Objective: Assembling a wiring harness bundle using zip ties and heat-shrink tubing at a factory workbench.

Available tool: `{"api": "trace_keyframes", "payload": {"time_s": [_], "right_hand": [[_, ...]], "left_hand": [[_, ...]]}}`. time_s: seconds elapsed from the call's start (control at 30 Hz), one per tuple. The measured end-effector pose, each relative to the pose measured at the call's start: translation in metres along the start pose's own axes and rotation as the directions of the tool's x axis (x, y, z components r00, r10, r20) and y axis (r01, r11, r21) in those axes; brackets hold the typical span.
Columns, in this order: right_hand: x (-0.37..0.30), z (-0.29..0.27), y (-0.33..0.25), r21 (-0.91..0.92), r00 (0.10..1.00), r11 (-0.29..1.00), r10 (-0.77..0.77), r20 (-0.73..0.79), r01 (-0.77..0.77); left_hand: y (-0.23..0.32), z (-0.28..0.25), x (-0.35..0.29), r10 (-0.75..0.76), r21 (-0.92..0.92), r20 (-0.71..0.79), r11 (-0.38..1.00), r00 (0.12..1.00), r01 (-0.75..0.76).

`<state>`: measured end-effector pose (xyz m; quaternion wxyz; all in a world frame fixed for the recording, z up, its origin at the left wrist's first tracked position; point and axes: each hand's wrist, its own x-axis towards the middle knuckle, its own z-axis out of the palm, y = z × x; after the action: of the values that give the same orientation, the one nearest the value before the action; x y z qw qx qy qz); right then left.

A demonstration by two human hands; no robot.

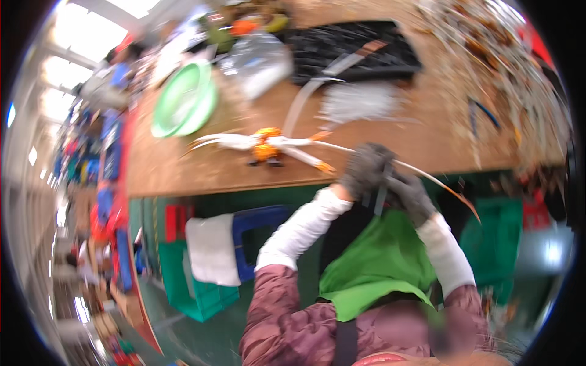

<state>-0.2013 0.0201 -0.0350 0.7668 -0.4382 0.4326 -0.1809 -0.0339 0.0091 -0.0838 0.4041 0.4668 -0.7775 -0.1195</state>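
Grip of the left hand (366, 168), grey-gloved, curled over near the front edge of the table (183, 177) and closed around a white cable (428, 176); right hand (412, 192) just beside it, angled inward, its hold too blurred to tell. Forearms (448, 253) in white sleeves (308, 229), slanting toward the grip from below. Cable trailing right past the grip; left of it, an orange-and-white bundle (267, 147); beyond, a black tray (342, 46).

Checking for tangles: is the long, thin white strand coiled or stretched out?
Stretched out: the strand curves away beyond the gray-gloved right hand without visible loops.
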Motion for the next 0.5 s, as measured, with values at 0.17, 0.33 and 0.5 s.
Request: {"api": "trace_keyframes", "payload": {"time_s": [0.17,0.33,0.5], "right_hand": [[0.012,0.003,0.013,0.13,0.999,0.991,-0.043,0.02,0.04],[0.017,-0.01,0.028,0.223,1.0,0.974,-0.028,0.009,0.025],[0.008,-0.009,0.025,0.29,0.997,0.956,-0.063,0.04,0.049]], "left_hand": [[0.006,-0.013,0.004,-0.085,0.007,0.004,0.996,0.996,0.085],[0.003,0.005,-0.002,-0.061,-0.098,0.004,0.993,0.998,0.061],[0.004,0.009,0.002,0.104,-0.12,-0.011,0.987,0.994,-0.105]]}}
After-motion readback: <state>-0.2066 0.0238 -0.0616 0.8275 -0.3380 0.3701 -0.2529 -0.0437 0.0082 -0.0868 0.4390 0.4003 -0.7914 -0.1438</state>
